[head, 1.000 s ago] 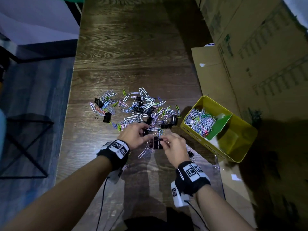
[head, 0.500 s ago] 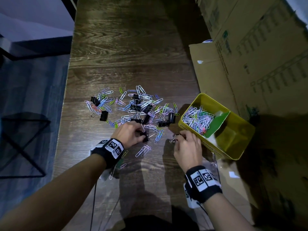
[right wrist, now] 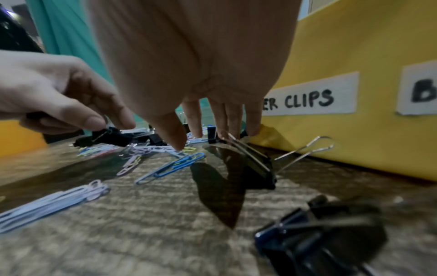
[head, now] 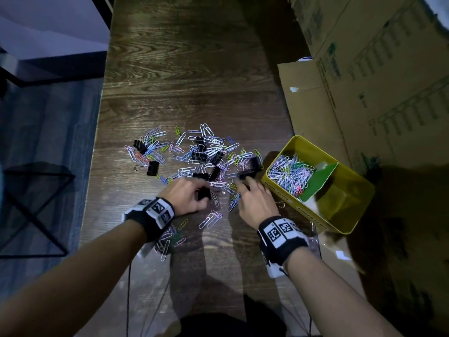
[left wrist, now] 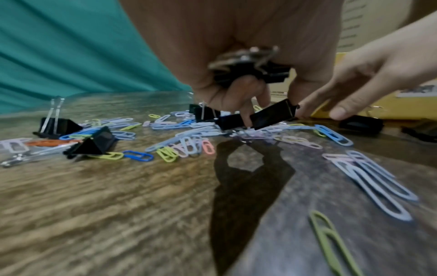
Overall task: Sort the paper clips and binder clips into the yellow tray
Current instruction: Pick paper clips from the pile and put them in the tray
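Note:
Coloured paper clips [head: 209, 152] and black binder clips [head: 153, 167] lie scattered on the dark wooden table. The yellow tray [head: 303, 210] stands to their right; a green divider [head: 320, 181] splits it, and paper clips [head: 290, 173] fill its left compartment. My left hand [head: 202, 194] is at the pile's near edge, and in the left wrist view it grips a bunch of binder clips [left wrist: 248, 71] in its curled fingers. My right hand [head: 243, 184] reaches into the pile beside it, its fingers [right wrist: 196, 121] straight and holding nothing; one fingertip touches a binder clip [left wrist: 272, 114].
A large cardboard box [head: 364, 81] stands behind and right of the tray. One binder clip [right wrist: 257, 166] lies against the tray's labelled wall, another [right wrist: 319, 239] nearer my wrist. Loose paper clips [head: 211, 218] lie near my wrists. The table's left edge [head: 97, 166] drops to the floor.
My right hand, which held a binder clip and carried it toward the tray's near corner, has come back left to the pile with nothing in it. The left hand stayed at the pile.

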